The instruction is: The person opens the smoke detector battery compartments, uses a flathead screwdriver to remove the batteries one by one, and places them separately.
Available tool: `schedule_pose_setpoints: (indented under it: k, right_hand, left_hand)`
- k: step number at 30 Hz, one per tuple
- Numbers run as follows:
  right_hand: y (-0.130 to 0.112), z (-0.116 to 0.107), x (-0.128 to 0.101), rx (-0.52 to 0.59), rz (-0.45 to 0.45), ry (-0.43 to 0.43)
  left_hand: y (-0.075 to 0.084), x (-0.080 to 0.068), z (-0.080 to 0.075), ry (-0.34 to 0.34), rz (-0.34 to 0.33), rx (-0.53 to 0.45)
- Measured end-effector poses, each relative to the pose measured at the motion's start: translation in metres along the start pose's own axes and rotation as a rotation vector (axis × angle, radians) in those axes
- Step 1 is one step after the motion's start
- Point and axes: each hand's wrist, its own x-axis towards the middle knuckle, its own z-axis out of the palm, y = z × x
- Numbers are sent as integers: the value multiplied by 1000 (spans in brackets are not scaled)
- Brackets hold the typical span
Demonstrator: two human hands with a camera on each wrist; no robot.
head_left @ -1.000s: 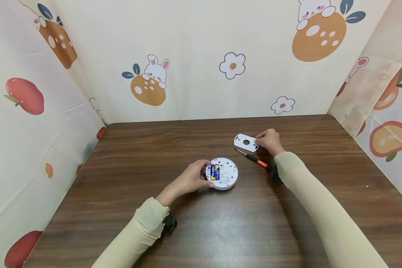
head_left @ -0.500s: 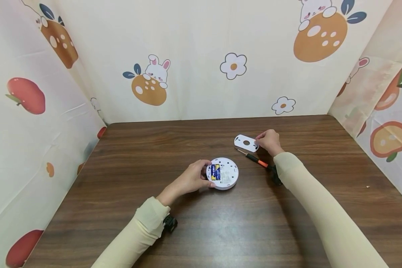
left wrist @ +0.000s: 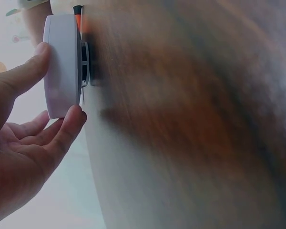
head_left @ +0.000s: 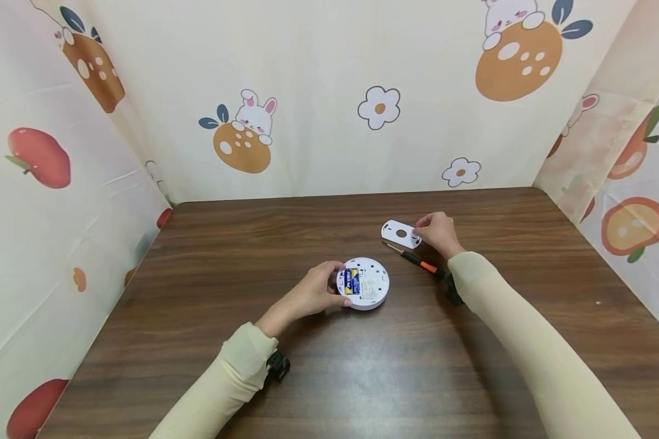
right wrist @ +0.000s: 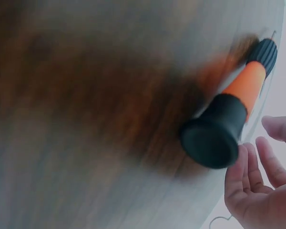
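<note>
My left hand [head_left: 313, 290] grips a round white smoke detector [head_left: 374, 284] by its left rim, thumb at the near side and fingers at the far side. Its back faces up, showing blue-and-yellow batteries [head_left: 352, 281] side by side and a printed label. In the left wrist view the detector [left wrist: 62, 67] stands edge-on between thumb and fingers. Farther back, my right hand [head_left: 440, 233] pinches the right end of a white mounting plate [head_left: 391, 230] with rounded ends and a round central hole. The plate lies low over the table; whether it touches is unclear.
Between plate and detector lies a small screwdriver [head_left: 420, 261], black and orange, tip pointing left; its handle [right wrist: 245, 90] is close to my right wrist camera. The brown wooden table [head_left: 252, 238] meets patterned curtains [head_left: 318, 146] at the back and sides.
</note>
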Motion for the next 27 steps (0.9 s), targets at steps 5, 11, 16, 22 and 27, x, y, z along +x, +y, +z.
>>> schedule_pose_setpoints:
  k: [5, 11, 16, 22, 27]
  right_hand:
    - [-6, 4, -9, -63, -77, -10]
    - [-12, 6, -22, -83, -138, -30]
    - [-9, 9, -28, -124, -169, -68]
    - [-5, 13, -33, -160, -181, -113]
    - [-4, 15, -34, -150, -219, -109]
  left_hand:
    - [1, 0, 0, 0, -9, 10]
    - [2, 0, 1, -3, 0, 14]
    - [2, 1, 2, -5, 4, 5]
    - [1, 1, 2, -11, 5, 24]
    - [1, 0, 3, -1, -1, 35]
